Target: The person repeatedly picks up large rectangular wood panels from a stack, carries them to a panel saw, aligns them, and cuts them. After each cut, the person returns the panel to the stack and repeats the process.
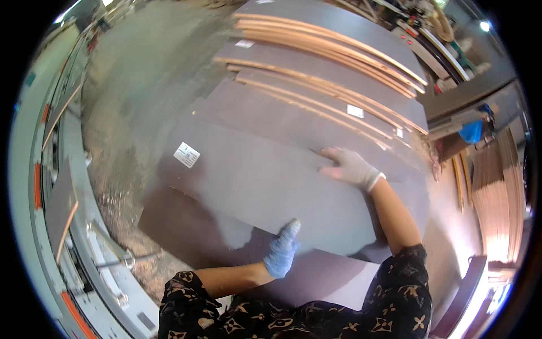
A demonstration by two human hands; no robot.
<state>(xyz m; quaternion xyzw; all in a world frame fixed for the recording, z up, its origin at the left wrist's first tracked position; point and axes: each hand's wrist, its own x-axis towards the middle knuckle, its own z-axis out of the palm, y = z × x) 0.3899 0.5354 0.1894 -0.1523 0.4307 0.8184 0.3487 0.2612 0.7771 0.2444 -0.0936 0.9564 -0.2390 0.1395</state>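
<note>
My left hand (282, 250), in a blue glove, grips the near edge of a large dark grey board (248, 169); its thumb is on top and its other fingers are mostly hidden. A white label (186, 155) is stuck near that board's left end. Across the board, my right hand (351, 168), in a white glove, rests on or just over the surface with thumb and fingers apart. A short dark line shows beside its fingertips; I cannot make out what it is. Another dark board (175, 226) juts out underneath, toward me.
Beyond lie stepped stacks of dark boards (339, 62) with pale wood edges. Along the left runs a long machine bed (93, 254) with orange strips. At right stand a stack of brown sheets (490, 192) and a blue bag (470, 132). Dust covers the concrete floor (147, 73).
</note>
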